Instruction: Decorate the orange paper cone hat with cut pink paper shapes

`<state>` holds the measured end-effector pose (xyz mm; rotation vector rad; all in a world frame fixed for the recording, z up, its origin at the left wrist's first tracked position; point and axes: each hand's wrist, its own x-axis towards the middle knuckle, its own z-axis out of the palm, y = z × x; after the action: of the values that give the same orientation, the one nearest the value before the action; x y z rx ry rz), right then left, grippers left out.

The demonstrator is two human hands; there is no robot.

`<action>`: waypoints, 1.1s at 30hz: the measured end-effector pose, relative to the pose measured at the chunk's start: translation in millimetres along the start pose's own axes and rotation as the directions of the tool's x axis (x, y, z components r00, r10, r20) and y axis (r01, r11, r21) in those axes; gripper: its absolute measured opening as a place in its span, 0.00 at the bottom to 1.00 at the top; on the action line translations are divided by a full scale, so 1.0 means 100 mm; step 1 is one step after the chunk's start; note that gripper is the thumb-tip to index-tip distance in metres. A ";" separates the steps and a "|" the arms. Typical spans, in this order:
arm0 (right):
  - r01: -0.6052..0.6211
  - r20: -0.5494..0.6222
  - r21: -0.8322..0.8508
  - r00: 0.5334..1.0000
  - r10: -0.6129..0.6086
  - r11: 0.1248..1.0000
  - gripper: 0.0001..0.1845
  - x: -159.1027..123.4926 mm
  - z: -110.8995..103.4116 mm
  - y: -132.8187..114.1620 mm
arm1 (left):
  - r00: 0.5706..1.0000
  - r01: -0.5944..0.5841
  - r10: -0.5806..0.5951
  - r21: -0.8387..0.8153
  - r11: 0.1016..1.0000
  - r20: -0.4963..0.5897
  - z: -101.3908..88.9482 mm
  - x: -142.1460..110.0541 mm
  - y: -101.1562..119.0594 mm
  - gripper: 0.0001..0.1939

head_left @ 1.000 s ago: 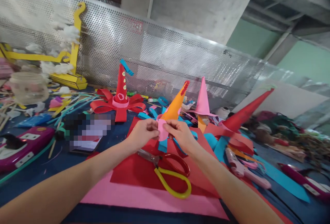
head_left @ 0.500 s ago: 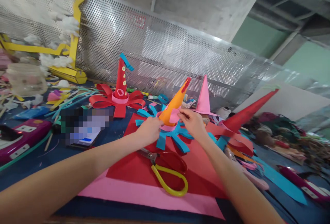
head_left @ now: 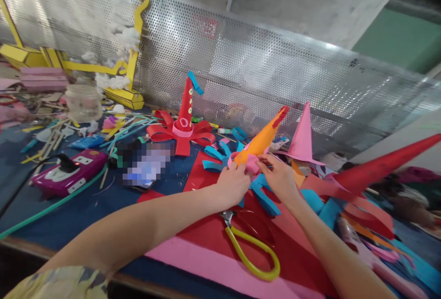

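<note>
Both hands at the orange cone's base

The orange cone (head_left: 264,137) leans rightward over the red sheet (head_left: 203,182), near its far edge, with blue strips (head_left: 266,201) fanning out around its foot. The right hand (head_left: 278,176) pinches a pink piece (head_left: 253,164) between thumb and fingertips, against the cone's lower side. The left hand (head_left: 234,183) is at the base with fingers curled; its fingertips are partly hidden, so whether they grip anything, I cannot tell.

Nearer the person, scissors (head_left: 254,254) with a yellow handle lie on the red sheet, which overlaps a pink sheet (head_left: 210,264). An upright red cone (head_left: 186,101) stands to the left, beyond the phone (head_left: 146,170). A pink cone (head_left: 302,136) stands behind the right hand.
</note>
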<state>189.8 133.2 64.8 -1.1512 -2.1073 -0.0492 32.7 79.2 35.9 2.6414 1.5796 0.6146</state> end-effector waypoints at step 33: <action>-0.185 -0.196 -0.039 0.965 0.174 0.982 0.12 -0.13 0.15 -0.05 | 0.893 0.175 -0.354 -0.512 0.841 -0.278 0.05 0.47 -0.28 0.34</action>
<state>182.1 126.4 47.5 -1.3132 -1.8359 -0.1309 29.7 133.7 40.9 1.9782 1.5718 1.3331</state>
